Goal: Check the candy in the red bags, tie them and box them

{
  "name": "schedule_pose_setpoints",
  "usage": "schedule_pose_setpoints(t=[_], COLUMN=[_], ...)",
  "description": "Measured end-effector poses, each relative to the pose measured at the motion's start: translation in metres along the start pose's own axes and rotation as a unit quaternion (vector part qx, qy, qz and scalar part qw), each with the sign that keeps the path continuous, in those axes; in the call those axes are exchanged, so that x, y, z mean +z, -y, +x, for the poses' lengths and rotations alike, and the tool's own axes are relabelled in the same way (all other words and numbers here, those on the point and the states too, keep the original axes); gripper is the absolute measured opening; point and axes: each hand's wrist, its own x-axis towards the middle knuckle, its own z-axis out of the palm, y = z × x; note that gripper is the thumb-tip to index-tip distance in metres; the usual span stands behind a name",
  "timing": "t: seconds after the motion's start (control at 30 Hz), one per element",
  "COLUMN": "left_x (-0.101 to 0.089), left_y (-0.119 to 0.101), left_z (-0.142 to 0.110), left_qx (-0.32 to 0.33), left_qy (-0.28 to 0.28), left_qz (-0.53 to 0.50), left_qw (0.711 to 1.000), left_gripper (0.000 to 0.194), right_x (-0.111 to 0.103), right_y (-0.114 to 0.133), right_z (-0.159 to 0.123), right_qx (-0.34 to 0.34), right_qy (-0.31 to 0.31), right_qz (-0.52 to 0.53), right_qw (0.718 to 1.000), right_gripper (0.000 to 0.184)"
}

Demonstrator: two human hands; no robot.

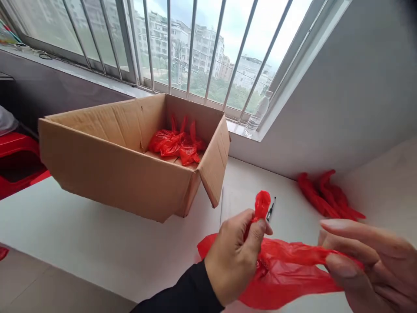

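Note:
A thin red plastic bag (286, 278) is stretched between my two hands above the table. My left hand (233, 254) is closed round one gathered end of it, and a loop of red plastic pokes up above the thumb. At the right edge, my right hand (368, 261) pinches the other end of the bag between thumb and fingers. The index finger is raised off the plastic. Whether anything lies inside the bag I cannot tell.
An open cardboard box (120, 174) stands on the white table (97, 230), with several tied red bags (177, 141) inside. Beyond my hands lie a pen (271, 209) and a red bundle (329, 195). A water bottle (259, 114) leans on the sill. Red stools (19, 152) stand left.

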Motion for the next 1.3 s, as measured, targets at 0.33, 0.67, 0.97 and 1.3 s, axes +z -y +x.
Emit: schedule_pose_setpoints(t=[0.33, 0.67, 0.97, 1.3], left_x=[0.037, 0.016, -0.003, -0.009], left_y=[0.006, 0.000, 0.015, 0.011], left_z=[-0.001, 0.016, 0.019, 0.016], left_qx=[0.053, -0.039, -0.123, -0.044], left_qy=[0.081, 0.158, 0.117, 0.104], left_qz=[0.251, 0.007, -0.221, -0.029], left_qw=[0.963, 0.987, 0.960, 0.993], left_gripper=[0.014, 0.050, 0.033, 0.010], right_x=[0.026, 0.019, 0.017, 0.046], right_y=[0.014, -0.024, -0.017, -0.043], right_z=[0.036, 0.016, -0.002, -0.004], right_qx=[-0.066, 0.161, 0.156, 0.301], right_qy=[0.043, 0.079, 0.154, 0.186], right_qz=[-0.068, 0.105, 0.207, 0.283], right_qw=[0.995, 0.978, 0.953, 0.891], right_gripper=[0.030, 0.038, 0.008, 0.032])
